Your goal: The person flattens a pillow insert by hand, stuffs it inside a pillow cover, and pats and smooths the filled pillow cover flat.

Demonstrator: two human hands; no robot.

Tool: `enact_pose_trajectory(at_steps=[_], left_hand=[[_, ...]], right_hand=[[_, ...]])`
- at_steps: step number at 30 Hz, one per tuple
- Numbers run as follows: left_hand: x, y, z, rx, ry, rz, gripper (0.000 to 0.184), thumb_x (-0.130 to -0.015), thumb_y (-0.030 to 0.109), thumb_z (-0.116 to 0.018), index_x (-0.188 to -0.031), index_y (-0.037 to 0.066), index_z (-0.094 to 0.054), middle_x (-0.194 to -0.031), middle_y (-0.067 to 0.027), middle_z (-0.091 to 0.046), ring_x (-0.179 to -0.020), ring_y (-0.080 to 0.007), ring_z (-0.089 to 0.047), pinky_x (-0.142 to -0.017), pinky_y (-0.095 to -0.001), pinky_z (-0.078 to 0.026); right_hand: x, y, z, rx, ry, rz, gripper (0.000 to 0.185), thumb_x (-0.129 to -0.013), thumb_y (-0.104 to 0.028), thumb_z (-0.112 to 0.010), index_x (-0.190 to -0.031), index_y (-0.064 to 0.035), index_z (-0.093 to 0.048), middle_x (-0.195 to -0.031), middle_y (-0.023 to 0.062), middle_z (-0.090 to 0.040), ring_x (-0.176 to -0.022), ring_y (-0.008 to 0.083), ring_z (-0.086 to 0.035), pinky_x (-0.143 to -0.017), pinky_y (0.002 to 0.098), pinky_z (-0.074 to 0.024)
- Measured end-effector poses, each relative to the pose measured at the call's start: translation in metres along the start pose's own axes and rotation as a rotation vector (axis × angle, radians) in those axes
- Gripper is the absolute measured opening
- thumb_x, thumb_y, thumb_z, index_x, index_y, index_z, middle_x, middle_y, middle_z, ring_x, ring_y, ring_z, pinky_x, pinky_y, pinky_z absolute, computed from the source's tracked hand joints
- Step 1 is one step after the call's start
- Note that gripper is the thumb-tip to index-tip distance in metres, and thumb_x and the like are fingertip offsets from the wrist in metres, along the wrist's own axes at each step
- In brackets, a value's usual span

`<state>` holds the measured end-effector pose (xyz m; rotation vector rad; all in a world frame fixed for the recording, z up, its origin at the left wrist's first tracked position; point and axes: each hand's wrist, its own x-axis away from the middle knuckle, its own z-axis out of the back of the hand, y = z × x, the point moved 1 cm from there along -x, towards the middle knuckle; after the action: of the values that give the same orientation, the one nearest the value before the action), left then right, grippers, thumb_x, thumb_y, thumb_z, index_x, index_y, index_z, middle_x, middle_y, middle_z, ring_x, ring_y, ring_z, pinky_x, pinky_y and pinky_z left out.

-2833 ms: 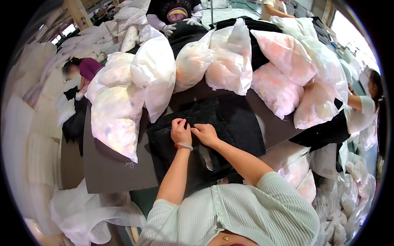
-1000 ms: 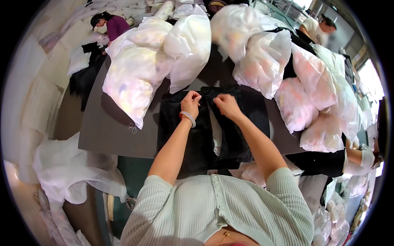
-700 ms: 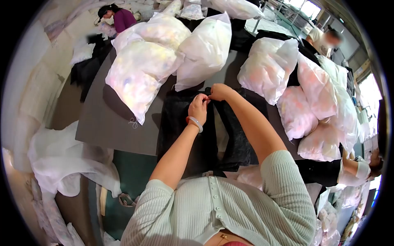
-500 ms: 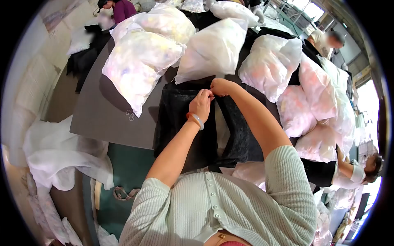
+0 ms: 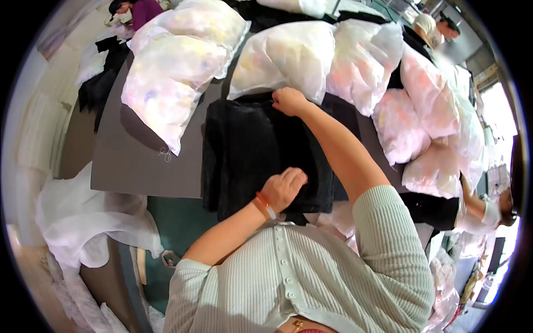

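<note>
A black velvety cloth (image 5: pixel 261 139) lies folded on the grey table in front of me. At its far edge, my right hand (image 5: pixel 290 101) is closed in a fist, gripping the cloth beside a stuffed white bag. My left hand (image 5: pixel 284 190), with an orange band and a pale bangle at the wrist, is over the near right part of the cloth. Its fingers are curled together on the cloth, and their tips are partly hidden.
Stuffed white bags (image 5: pixel 166 72) crowd the back and right of the grey table (image 5: pixel 147 172). White sheer fabric (image 5: pixel 83 222) hangs at the left. One co-worker (image 5: pixel 141 14) is at the back left, another (image 5: pixel 433 30) at the back right, a third (image 5: pixel 483 208) at the right.
My left hand has come down from the far edge toward my body. The gap in the middle of the black cloth is now covered. My right hand remains at the far edge.
</note>
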<state>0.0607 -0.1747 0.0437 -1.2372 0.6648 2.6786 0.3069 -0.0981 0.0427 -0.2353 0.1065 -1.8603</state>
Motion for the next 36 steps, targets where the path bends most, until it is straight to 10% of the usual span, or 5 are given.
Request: enact_pose_trajectory(at_steps=[10,14,28,31,36], left_hand=[[-0.006,-0.010,0.007,0.674,-0.049,0.997,0.001,-0.088,0.001,-0.059,-0.089,0.002,-0.059,-0.074,-0.0023,-0.061,-0.060,-0.0060,-0.056,-0.045,-0.0192,-0.040],[-0.003,-0.012,0.006,0.759,-0.068,0.964,0.004,-0.087,0.004,-0.062,-0.087,0.001,-0.059,-0.072,-0.0029,-0.061,-0.057,-0.0081,-0.058,-0.044,-0.0220,-0.041],[-0.003,-0.004,0.011,0.712,-0.319,0.846,0.004,-0.086,0.003,-0.060,-0.089,0.003,-0.057,-0.074,-0.0045,-0.060,-0.059,-0.0128,-0.057,-0.053,-0.0254,-0.044],[-0.011,-0.006,0.019,0.421,-0.236,0.354,0.009,-0.081,0.005,-0.063,-0.089,0.005,-0.059,-0.083,-0.0105,-0.061,-0.072,-0.0282,-0.061,-0.058,-0.0332,-0.049],[-0.009,-0.006,0.023,0.335,-0.260,0.072,0.013,-0.076,0.002,-0.069,-0.087,0.004,-0.063,-0.089,-0.0083,-0.063,-0.078,-0.0237,-0.063,-0.067,-0.0319,-0.052]], right_hand=[[0.161,-0.056,0.055,-0.671,0.621,-0.228,0.026,-0.085,-0.021,-0.062,-0.073,0.0009,-0.054,-0.058,0.0138,-0.052,-0.051,0.0218,-0.048,-0.051,0.0349,-0.0402],[0.254,-0.096,-0.001,-0.735,0.298,-0.432,0.032,-0.081,-0.028,-0.067,-0.069,-0.0008,-0.055,-0.059,0.0129,-0.055,-0.050,0.0238,-0.054,-0.050,0.0352,-0.0419],[0.262,-0.102,-0.031,-0.692,0.474,-0.403,0.015,-0.084,-0.014,-0.054,-0.078,-0.0008,-0.051,-0.075,0.0191,-0.057,-0.072,0.0392,-0.057,-0.062,0.0460,-0.0435],[0.255,-0.101,-0.026,-0.818,0.455,-0.416,0.016,-0.086,-0.015,-0.053,-0.080,-0.0005,-0.051,-0.076,0.0196,-0.056,-0.074,0.0396,-0.057,-0.062,0.0458,-0.0422],[0.250,-0.096,-0.018,-0.733,0.483,-0.381,0.018,-0.087,-0.018,-0.053,-0.081,-0.0005,-0.051,-0.076,0.0192,-0.056,-0.074,0.0390,-0.056,-0.062,0.0450,-0.0418]])
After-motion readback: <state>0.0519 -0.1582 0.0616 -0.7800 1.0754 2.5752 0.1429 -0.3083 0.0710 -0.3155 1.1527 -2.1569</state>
